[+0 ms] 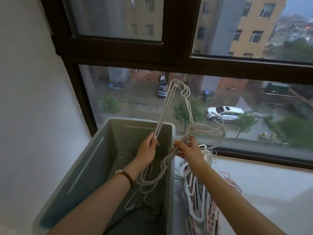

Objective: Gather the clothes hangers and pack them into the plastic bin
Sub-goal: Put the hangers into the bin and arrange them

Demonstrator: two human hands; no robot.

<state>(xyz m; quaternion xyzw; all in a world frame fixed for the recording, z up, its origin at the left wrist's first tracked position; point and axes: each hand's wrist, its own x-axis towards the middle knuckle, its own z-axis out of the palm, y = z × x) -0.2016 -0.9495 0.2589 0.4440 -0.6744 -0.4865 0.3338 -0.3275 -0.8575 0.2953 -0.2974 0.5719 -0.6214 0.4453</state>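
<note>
- A person stands at a large dark-framed window (pixel 152 46), arms stretched out over a white surface (pixel 262 184) that runs along under the glass.
- A deep grey rectangular plastic bin (pixel 88 175) stands at the left end of the surface. Its left side is close to a white wall (pixel 33 116) and its far end is near the window.
- Both hands hold a bundle of thin white wire clothes hangers (pixel 162 114) in the air over the bin's far right corner. The bundle stands roughly on end, its top against the window view and its lower loops hanging down inside the bin.
- The left hand (pixel 147 150) pinches the bundle's straight bars between thumb and fingers. A brown beaded bracelet (pixel 126 175) circles that wrist.
- The right hand (pixel 191 150) has its fingers curled round the bundle's wavy side, just above the bin's right rim.
- A few more pale wire hangers (pixel 135 202) lie on the bin's floor.
- A loose pile of white and pink hangers (pixel 198 200) lies on the surface just beside the bin's right wall, stretching from the near edge toward the window.
- Through the glass, a wet street with a white car (pixel 225 112) shows far below.
</note>
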